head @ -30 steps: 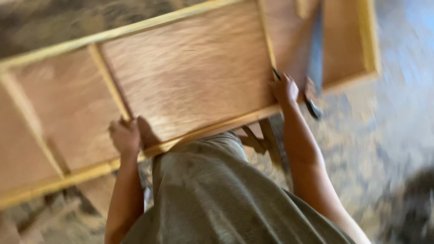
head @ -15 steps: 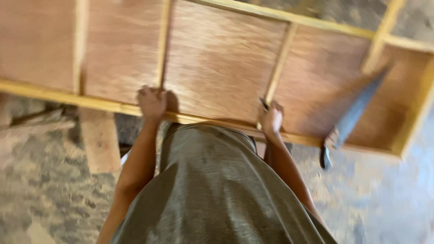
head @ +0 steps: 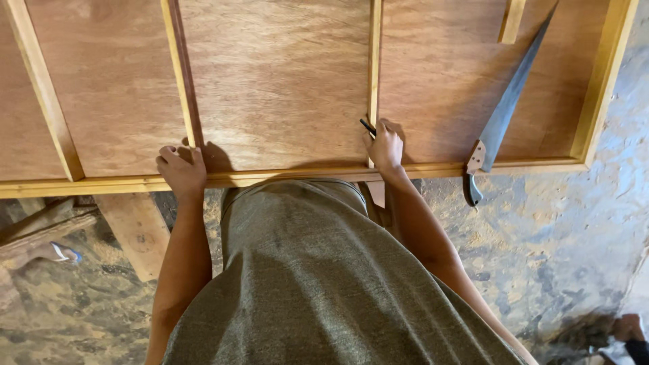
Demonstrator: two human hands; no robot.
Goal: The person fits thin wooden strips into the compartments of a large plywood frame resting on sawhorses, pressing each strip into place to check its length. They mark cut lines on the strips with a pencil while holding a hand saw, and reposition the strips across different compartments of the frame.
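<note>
A large plywood panel (head: 277,81) with pale wooden battens lies flat in front of me. My left hand (head: 181,167) rests on its near edge rail (head: 101,184), fingers curled beside a batten (head: 181,67). My right hand (head: 385,145) sits at the foot of the middle batten (head: 374,61) and holds a short dark pencil (head: 367,126) whose tip points up and left. A handsaw (head: 503,115) with a wooden handle lies slanted on the panel to the right of that hand, its handle overhanging the near edge.
Under the panel, wooden planks (head: 132,230) and scrap timber (head: 40,226) lie on the rough dirt floor (head: 561,230). At the bottom right corner another person's hand (head: 629,328) shows. My grey-green garment fills the lower middle.
The view has swung so the panel now lies square to me. Both hands stay on the near edge; the right hand still holds the pencil by the middle batten.
</note>
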